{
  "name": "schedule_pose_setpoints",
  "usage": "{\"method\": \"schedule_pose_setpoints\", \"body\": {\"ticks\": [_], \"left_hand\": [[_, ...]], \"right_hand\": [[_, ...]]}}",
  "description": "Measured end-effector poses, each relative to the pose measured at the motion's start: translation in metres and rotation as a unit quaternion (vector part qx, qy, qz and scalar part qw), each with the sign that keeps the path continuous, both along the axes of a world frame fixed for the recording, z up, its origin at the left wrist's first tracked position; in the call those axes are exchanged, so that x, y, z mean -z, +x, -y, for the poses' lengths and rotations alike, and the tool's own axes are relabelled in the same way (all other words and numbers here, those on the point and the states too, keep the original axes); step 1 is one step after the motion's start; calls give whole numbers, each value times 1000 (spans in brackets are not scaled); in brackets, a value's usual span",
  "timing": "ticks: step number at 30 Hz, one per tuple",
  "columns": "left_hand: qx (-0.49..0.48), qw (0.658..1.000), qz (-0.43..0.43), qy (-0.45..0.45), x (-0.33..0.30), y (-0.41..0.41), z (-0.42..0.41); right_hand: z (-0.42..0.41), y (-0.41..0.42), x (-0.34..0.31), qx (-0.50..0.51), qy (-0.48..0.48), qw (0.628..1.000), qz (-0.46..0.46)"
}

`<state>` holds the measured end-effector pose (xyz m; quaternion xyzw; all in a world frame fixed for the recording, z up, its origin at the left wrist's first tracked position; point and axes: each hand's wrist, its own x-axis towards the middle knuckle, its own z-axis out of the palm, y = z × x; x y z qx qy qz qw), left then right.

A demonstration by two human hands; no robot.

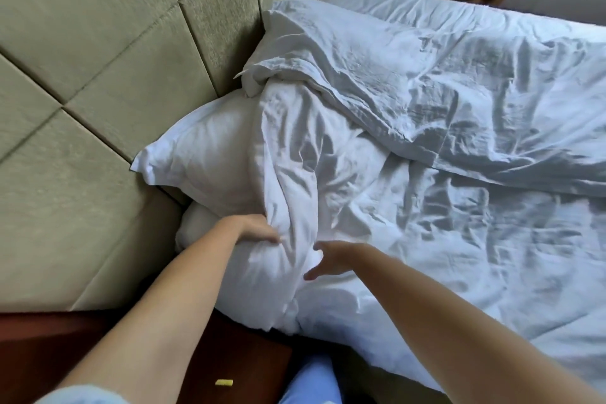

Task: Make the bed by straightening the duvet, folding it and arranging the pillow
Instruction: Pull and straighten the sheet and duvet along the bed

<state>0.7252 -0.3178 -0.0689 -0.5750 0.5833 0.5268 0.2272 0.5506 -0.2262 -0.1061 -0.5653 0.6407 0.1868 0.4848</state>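
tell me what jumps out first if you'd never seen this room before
The crumpled white duvet sprawls over most of the bed, bunched in a ridge near the padded headboard. At the near edge, the left hand grips a fold of it while the right hand reaches in, fingers spread. A white pillow leans against the headboard.

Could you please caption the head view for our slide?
Left hand grips the rumpled white duvet over a white pillow; right hand reaches in.
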Motion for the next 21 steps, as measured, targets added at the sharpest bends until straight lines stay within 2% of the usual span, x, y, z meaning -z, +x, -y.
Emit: {"method": "schedule_pose_setpoints", "body": {"ticks": [2,4,6,8,11,14,16,19,21], "left_hand": [[-32,996,-47,-64,-18,-27,-13],[-79,986,-88,-118,-39,-56,-26],[-128,972,-142,-136,-58,-82,-37],[-163,955,-208,-137,-74,-102,-44],[-184,933,-273,-144,-82,-113,-53],[-129,932,-270,-206,-77,-103,-64],[-55,940,-265,-209,-68,-89,-69],[141,961,-129,-202,-58,-74,-76],[192,961,-66,-189,-55,-74,-85]], "right_hand": [[-12,3,-7,36,41,998,37],[-24,6,-19,140,48,983,107],[-33,-3,-31,257,-46,953,156],[-37,-24,-39,343,-187,911,131],[-40,-49,-54,409,-266,866,109],[-43,-59,-65,480,-280,815,167],[-46,-66,-73,528,-302,771,190],[-48,-79,-83,571,-340,717,209],[-48,-86,-91,591,-358,690,216]]}}
